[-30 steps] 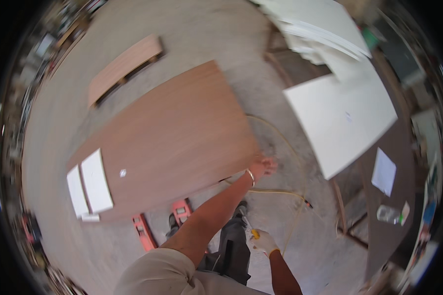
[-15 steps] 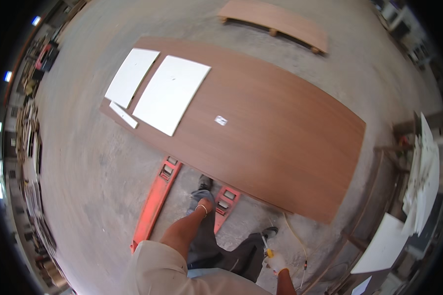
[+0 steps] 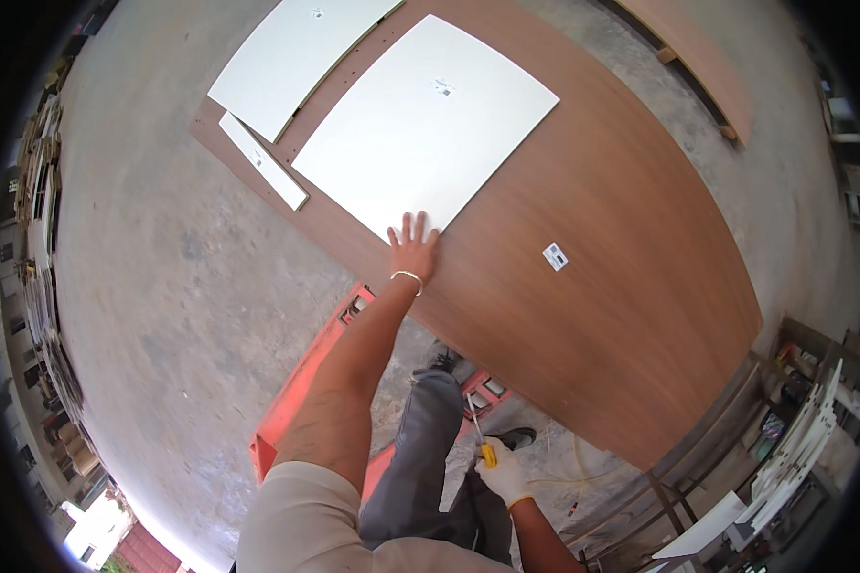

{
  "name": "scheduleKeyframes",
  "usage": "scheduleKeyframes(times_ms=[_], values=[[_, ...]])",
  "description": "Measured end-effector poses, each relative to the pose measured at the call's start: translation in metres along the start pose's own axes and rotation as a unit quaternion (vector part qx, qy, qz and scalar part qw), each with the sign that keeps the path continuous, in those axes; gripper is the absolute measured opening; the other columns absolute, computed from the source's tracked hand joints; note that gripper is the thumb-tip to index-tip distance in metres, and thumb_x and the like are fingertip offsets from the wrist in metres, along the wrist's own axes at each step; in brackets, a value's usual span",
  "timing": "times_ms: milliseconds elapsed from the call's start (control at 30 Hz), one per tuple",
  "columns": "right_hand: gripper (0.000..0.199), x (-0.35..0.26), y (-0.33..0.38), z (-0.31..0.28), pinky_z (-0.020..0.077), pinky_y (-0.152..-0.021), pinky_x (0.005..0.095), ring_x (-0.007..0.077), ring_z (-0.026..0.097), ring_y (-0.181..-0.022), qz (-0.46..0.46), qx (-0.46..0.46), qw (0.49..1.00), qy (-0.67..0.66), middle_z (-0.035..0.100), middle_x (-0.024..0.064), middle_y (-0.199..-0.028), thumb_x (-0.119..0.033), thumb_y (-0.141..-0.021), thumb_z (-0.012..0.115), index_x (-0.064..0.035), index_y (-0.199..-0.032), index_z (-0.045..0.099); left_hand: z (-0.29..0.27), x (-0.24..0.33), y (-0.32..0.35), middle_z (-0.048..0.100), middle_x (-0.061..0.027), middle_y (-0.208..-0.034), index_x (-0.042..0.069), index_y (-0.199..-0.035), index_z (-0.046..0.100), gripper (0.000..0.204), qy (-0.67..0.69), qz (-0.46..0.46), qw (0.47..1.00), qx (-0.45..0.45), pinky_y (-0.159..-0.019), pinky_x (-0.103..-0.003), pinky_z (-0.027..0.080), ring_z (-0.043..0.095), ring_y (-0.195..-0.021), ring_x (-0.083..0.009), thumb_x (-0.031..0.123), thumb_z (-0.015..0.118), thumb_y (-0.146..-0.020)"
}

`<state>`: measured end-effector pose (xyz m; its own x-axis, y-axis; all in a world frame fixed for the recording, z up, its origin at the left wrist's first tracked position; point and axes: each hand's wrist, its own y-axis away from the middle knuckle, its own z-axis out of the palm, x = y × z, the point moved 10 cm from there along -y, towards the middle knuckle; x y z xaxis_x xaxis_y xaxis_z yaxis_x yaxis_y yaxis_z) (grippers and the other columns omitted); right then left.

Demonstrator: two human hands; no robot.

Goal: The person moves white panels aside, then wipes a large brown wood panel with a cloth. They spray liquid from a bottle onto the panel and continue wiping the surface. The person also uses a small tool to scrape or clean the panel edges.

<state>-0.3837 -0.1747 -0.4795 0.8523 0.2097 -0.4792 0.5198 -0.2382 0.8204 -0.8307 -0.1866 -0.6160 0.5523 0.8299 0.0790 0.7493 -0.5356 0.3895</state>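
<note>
My left hand [image 3: 414, 250], bare with a white band at the wrist, is stretched out with fingers spread. Its fingertips rest on the near corner of a large white panel [image 3: 420, 134]. Under that panel lies a wide brown wood-grain board [image 3: 592, 325] with a small label [image 3: 555, 256] on its face. Low beside my leg, my right hand [image 3: 504, 475] in a white glove is closed round the yellow handle of a screwdriver [image 3: 489, 455], its shaft pointing up and away. A second white panel [image 3: 301, 67] and a narrow white strip [image 3: 263, 162] lie at the board's far left.
Red pallet jack forks [image 3: 301, 382] reach under the board's near edge, beside my feet. A low brown platform [image 3: 688, 48] stands at the far right. White sheets [image 3: 793, 468] lean on a rack at the right, and stacked boards [image 3: 43, 315] line the left side.
My left hand has gone from my knee up onto the large white panel. The view has come closer to the board. My right hand still grips the screwdriver.
</note>
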Motion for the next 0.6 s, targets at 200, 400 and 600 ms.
scheduleKeyframes(times_ms=[200,400,600], values=[[0.038,0.046,0.009,0.005,0.0539,-0.065,0.0281,0.0131,0.065,-0.075,0.106,-0.021,0.987,-0.121,0.068,0.0050,-0.092,-0.004,-0.084,0.061,-0.0049,-0.122,0.061,-0.017,-0.002,-0.028,0.010,-0.0250,-0.162,0.008,-0.152,0.030,0.077,0.060,-0.203,0.977,-0.017,-0.108,-0.076,0.014,0.003,-0.148,-0.0497,0.043,0.059,-0.090],[0.040,0.055,0.016,0.021,0.0544,-0.066,0.0280,0.0140,0.066,-0.077,0.090,-0.035,0.991,-0.097,0.069,0.0059,-0.094,-0.001,-0.082,0.062,-0.0040,-0.122,0.060,0.003,0.006,-0.046,0.024,-0.0425,-0.150,-0.007,-0.151,0.025,0.080,-0.086,-0.120,0.989,-0.006,-0.099,-0.066,0.041,0.025,-0.138,-0.0605,0.042,0.050,-0.093],[0.039,0.061,0.010,0.028,0.0549,-0.073,0.0332,0.0216,0.068,-0.085,0.056,-0.023,0.992,-0.113,0.070,0.0091,-0.098,-0.007,-0.082,0.064,-0.0052,-0.121,0.060,0.027,0.019,-0.052,0.035,-0.0453,-0.142,-0.016,-0.145,0.030,0.068,-0.249,-0.071,0.966,-0.018,-0.080,-0.054,0.058,0.039,-0.128,-0.0638,0.028,0.045,-0.094]])
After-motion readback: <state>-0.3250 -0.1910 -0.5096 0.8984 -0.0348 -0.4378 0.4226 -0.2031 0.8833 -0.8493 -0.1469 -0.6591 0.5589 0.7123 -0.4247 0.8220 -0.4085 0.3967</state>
